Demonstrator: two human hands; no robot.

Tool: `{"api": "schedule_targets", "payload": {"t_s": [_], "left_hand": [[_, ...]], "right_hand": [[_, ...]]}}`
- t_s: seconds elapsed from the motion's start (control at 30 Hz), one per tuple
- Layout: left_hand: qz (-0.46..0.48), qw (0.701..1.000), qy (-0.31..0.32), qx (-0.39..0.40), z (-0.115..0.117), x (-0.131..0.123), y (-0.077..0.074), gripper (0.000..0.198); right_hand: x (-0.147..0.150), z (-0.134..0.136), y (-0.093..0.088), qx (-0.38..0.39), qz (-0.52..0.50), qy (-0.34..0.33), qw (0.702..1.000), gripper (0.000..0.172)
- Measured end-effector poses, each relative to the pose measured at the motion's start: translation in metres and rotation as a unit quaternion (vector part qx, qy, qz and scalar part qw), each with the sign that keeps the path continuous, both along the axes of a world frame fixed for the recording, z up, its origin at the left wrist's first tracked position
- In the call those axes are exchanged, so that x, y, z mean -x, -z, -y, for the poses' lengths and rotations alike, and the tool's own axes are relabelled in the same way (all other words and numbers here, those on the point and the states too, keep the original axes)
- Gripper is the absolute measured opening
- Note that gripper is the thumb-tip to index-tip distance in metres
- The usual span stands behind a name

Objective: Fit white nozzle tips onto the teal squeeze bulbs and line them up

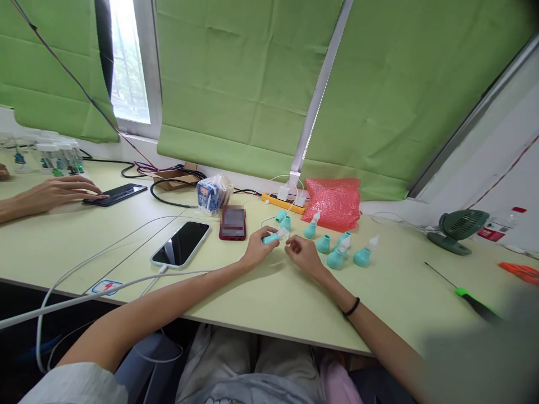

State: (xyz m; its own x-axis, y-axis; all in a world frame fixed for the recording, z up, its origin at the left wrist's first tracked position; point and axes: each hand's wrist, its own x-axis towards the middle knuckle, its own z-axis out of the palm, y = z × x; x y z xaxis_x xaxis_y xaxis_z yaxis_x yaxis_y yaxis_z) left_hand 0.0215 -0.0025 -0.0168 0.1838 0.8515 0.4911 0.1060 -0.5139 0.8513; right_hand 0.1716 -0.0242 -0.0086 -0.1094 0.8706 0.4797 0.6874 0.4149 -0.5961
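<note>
My left hand [256, 247] is closed round a teal nasal aspirator [270, 239], a small bulb with a clear tip pointing right. Close to that tip, my right hand [304, 253] has its fingers curled in a pinch; whatever sits between them is too small to make out. Several more teal bulbs stand on the table to the right and behind. Some carry a clear nozzle, such as the aspirator [362, 256] at the far right and the one [336, 258] nearest my right wrist. Another bulb [323, 243] shows no nozzle.
Behind lie a red bubble-wrap bag [332, 203] and a power strip [283, 203]. Left are a red-cased phone [233, 224], a phone on a cable [181, 244] and a co-worker's hand [63, 193] on a dark phone [115, 194]. Right are a screwdriver [463, 293] and a green fan [458, 227].
</note>
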Motion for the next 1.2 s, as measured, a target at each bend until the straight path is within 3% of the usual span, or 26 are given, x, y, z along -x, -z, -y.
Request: {"api": "schedule_targets", "payload": {"t_s": [0.1, 0.27, 0.37, 0.47, 0.57, 0.67, 0.83, 0.9, 1.0, 1.1, 1.2], "left_hand": [[0.068, 0.997, 0.009, 0.041, -0.001, -0.001, -0.004, 0.025], [0.166, 0.978, 0.006, 0.126, -0.009, 0.002, -0.012, 0.032], [0.176, 0.974, 0.004, 0.142, -0.013, 0.003, -0.011, 0.031], [0.161, 0.977, -0.003, 0.139, -0.015, 0.004, -0.009, 0.030], [0.147, 0.980, -0.018, 0.134, -0.016, 0.005, -0.008, 0.030], [0.141, 0.977, -0.031, 0.158, -0.019, 0.005, -0.008, 0.029], [0.113, 0.979, -0.057, 0.159, -0.024, 0.006, -0.008, 0.023], [0.105, 0.980, -0.063, 0.154, -0.026, 0.007, -0.008, 0.023], [0.106, 0.982, -0.061, 0.143, -0.026, 0.008, -0.006, 0.024], [0.106, 0.987, -0.064, 0.102, -0.025, 0.009, -0.006, 0.028], [0.083, 0.992, -0.064, 0.068, -0.022, 0.010, -0.008, 0.034]], "right_hand": [[0.008, 0.008, 0.004, -0.054, 0.162, -0.015, 0.985, 0.031], [0.017, 0.013, 0.003, -0.043, 0.251, -0.099, 0.962, 0.048], [0.018, 0.014, 0.003, -0.015, 0.278, -0.122, 0.953, 0.046], [0.019, 0.015, 0.002, -0.011, 0.275, -0.125, 0.953, 0.034], [0.015, 0.012, 0.000, -0.024, 0.262, -0.099, 0.960, 0.022], [0.003, 0.004, 0.001, -0.012, 0.271, -0.026, 0.962, 0.015], [-0.017, -0.010, 0.002, -0.032, 0.244, 0.056, 0.968, 0.020], [-0.013, -0.008, 0.001, -0.083, 0.212, 0.034, 0.973, 0.028], [0.007, 0.005, -0.002, -0.121, 0.205, -0.053, 0.970, 0.033], [0.028, 0.018, -0.001, -0.085, 0.254, -0.156, 0.951, 0.032], [0.033, 0.021, 0.002, -0.055, 0.282, -0.199, 0.937, 0.023]]}}
